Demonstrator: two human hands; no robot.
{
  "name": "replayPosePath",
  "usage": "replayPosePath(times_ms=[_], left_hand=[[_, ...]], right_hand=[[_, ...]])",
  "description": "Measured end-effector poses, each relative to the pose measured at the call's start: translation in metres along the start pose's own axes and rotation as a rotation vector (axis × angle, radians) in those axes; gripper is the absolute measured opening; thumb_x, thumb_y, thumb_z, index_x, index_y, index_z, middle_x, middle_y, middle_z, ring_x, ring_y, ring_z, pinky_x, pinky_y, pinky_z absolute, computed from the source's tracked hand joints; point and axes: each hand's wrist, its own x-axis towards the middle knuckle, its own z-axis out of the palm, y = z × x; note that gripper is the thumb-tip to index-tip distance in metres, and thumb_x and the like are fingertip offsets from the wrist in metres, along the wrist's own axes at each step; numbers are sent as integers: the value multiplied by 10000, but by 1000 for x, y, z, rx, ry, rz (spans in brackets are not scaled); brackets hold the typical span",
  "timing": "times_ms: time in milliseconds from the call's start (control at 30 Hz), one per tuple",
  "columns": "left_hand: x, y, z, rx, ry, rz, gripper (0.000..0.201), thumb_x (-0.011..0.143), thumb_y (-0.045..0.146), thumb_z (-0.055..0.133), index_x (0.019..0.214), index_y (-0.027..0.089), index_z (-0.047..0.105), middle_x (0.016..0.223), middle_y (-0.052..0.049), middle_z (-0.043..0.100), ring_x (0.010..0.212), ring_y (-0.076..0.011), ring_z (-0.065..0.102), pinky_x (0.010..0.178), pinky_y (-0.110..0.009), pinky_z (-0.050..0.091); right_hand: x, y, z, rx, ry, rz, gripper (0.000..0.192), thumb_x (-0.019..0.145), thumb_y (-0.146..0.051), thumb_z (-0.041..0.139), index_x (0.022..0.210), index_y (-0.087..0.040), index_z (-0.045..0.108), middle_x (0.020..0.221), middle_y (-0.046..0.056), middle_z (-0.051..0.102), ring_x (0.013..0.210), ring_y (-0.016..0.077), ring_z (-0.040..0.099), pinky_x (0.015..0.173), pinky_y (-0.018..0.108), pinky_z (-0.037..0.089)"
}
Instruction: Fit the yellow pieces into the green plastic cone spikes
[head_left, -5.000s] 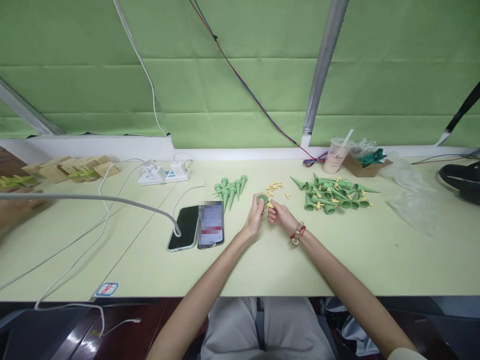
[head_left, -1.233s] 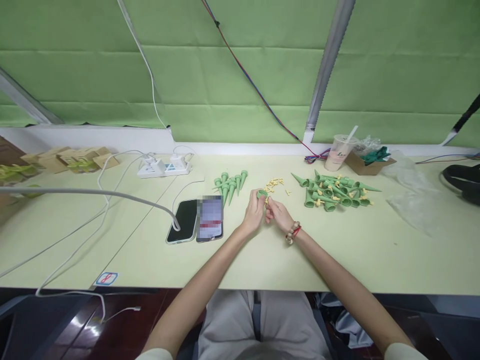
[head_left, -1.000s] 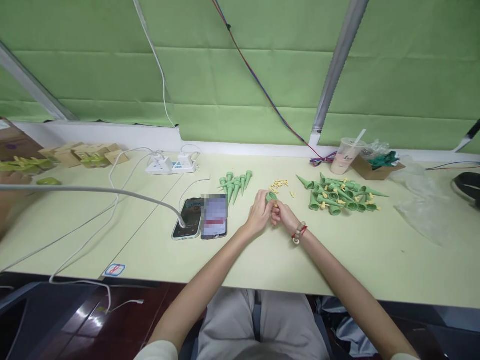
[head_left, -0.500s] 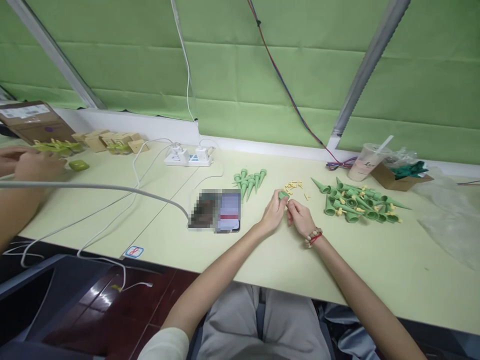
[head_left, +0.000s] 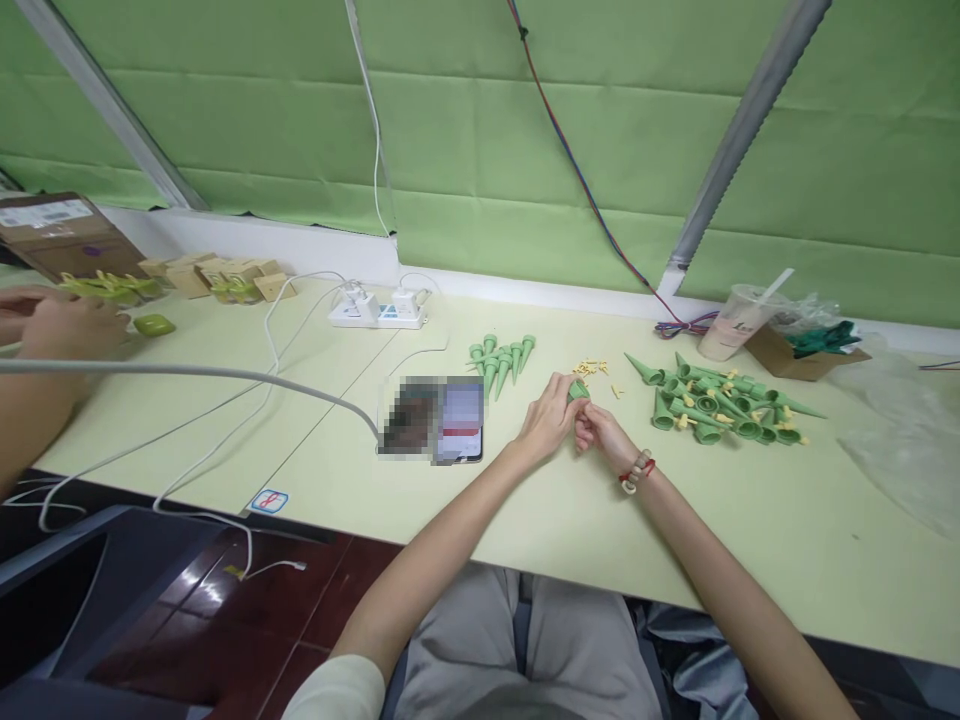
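Green cone point(head_left: 577, 390) sits pinched between left hand point(head_left: 546, 420) and right hand point(head_left: 602, 435) above the table point(head_left: 525, 510) (fingers of both closed round it), unchanged from half a second ago, fitting apparently unfinished.

One head-worn camera looks forward and down across the table point(head_left: 525, 520), fairly near.
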Motion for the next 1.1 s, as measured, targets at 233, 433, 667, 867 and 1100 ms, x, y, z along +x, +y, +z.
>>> replayPosePath(times_ms=[233,433,667,867,1100], left_hand=[[3,-7,-7,-53,-31,42,336,871,387,333,1152,242,446,1076,-55,463,911,-156,525,783,-284,418],[-2,-11,-4,-108,-71,51,605,862,432,324,1365,193,86,1172,-140,436,952,-199,551,805,-356,419],[7,-29,-6,158,114,-48,536,858,459,322,1316,186,276,1369,-165,305,1293,-265,264,1020,-474,250],[16,-63,-9,368,41,-145,418,872,398,312,1171,164,485,1409,-147,311,1340,-299,172,1023,-533,220],[14,-64,-7,488,38,-123,405,878,372,296,1074,112,537,1259,-172,487,1243,-301,346,999,-466,260]], right_hand=[[-7,-4,1,-402,248,-349,404,821,-546,378,954,-201,543,818,60,633,699,180,590,577,288,468],[-5,-11,7,-354,144,-493,352,809,-395,477,1117,-230,508,1179,82,544,1049,192,526,748,293,493],[3,-24,-47,-679,846,-746,246,787,-267,484,999,-185,578,1049,110,593,1013,231,525,922,425,376],[-2,-25,-107,-848,1313,-702,271,780,-203,462,1001,-151,609,1084,132,567,1055,261,497,955,459,319],[-7,-19,-123,-937,1394,-676,357,763,-118,366,958,-163,661,1157,119,525,1105,253,464,924,443,358]])
